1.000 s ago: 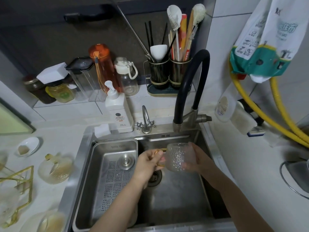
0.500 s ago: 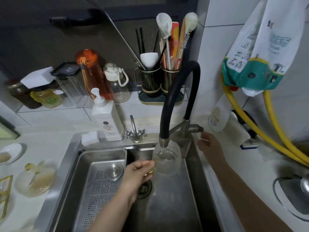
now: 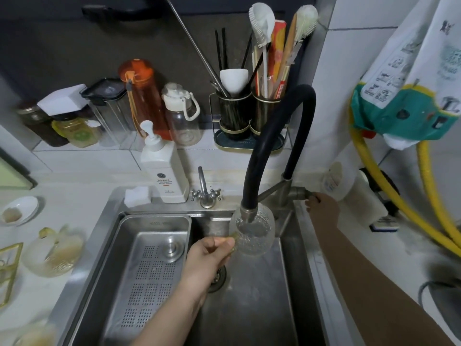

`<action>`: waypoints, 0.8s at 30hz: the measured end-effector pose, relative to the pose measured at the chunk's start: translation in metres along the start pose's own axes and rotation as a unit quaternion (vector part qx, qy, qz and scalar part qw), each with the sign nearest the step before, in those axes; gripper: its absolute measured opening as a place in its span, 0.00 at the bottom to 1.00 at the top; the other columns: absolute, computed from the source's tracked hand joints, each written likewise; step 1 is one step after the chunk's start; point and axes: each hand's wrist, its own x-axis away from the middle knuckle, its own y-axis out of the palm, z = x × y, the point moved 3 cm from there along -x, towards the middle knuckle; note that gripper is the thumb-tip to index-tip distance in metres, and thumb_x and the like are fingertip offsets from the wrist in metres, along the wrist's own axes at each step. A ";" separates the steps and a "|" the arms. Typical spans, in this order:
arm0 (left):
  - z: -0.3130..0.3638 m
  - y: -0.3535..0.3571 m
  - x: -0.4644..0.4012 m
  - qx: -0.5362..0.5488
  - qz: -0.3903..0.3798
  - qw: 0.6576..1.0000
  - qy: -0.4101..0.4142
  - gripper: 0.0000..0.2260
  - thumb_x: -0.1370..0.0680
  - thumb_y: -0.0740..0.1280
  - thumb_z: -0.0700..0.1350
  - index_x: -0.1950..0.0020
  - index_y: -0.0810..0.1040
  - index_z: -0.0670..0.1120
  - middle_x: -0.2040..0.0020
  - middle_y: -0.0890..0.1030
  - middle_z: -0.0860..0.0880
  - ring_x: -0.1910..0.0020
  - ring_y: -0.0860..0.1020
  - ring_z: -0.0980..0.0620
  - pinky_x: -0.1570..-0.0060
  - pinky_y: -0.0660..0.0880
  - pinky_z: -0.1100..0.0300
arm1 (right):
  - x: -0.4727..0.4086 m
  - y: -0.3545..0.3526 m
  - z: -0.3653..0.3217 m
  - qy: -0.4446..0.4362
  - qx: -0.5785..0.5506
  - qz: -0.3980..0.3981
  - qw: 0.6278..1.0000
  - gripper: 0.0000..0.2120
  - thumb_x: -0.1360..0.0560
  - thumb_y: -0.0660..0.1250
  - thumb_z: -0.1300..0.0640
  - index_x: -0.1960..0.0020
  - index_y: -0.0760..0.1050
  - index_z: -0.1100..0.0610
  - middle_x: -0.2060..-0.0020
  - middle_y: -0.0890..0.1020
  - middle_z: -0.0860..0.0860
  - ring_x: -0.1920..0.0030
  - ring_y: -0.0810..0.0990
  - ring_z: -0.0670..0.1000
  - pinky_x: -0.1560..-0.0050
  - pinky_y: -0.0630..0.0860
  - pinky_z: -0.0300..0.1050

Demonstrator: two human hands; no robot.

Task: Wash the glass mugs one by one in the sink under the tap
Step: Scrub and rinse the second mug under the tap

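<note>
Under the tap (image 3: 277, 136) spout, over the sink (image 3: 249, 308), a glass mug (image 3: 253, 233) is held upright with its mouth right at the nozzle, which sits at or just inside the rim. Left hand (image 3: 207, 258) grips the mug's gold handle, fingers curled round it, thumb on top, just left of the mug. Mug is clear and textured, some water inside; cannot tell if water is flowing. Right hand (image 3: 323, 208) is at the tap lever, right of the tap base, fingertips curled onto the lever's end. Drain (image 3: 219, 277) sits below the tap, partly hidden by the left hand. Perforated tray (image 3: 149, 265) fills the sink's left part, left of the tap. Small faucet (image 3: 205, 193) stands on the rim just left of the tap base; soap bottle (image 3: 163, 168) and a white sponge (image 3: 137, 196) further left. Utensil holder (image 3: 249, 116) with brushes and chopsticks stands behind the tap. Orange bottle (image 3: 142, 96), clear bottle and jars line the ledge back-left of the tap. More mugs (image 3: 53, 253) lie on the counter far left, blurred. Yellow hose (image 3: 389, 196) runs right of the tap, under a hanging bag (image 3: 411, 71).
</note>
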 end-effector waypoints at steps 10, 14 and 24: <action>0.000 -0.004 0.004 -0.008 0.000 1.000 0.001 0.05 0.26 0.70 0.38 0.61 0.82 0.43 0.59 0.82 0.43 0.56 0.78 0.50 0.46 0.75 0.54 | -0.013 0.008 0.018 0.028 -0.053 0.000 0.998 0.11 0.22 0.58 0.63 0.49 0.78 0.65 0.59 0.80 0.57 0.54 0.80 0.59 0.48 0.77 0.50; -0.001 -0.007 0.008 -0.011 -0.010 1.000 0.002 0.06 0.25 0.69 0.37 0.62 0.82 0.43 0.64 0.83 0.50 0.60 0.80 0.56 0.49 0.76 0.60 | -0.010 0.006 0.015 0.019 -0.031 0.012 0.999 0.12 0.22 0.57 0.64 0.50 0.79 0.66 0.56 0.83 0.62 0.56 0.80 0.57 0.50 0.74 0.49; -0.020 -0.026 0.009 -0.027 -0.005 1.000 -0.013 0.05 0.25 0.69 0.39 0.59 0.81 0.38 0.60 0.76 0.40 0.57 0.71 0.47 0.57 0.68 0.57 | 0.096 0.011 -0.008 0.028 -0.106 -0.088 0.990 0.05 0.23 0.62 0.61 0.49 0.75 0.54 0.53 0.79 0.53 0.50 0.77 0.55 0.47 0.73 0.49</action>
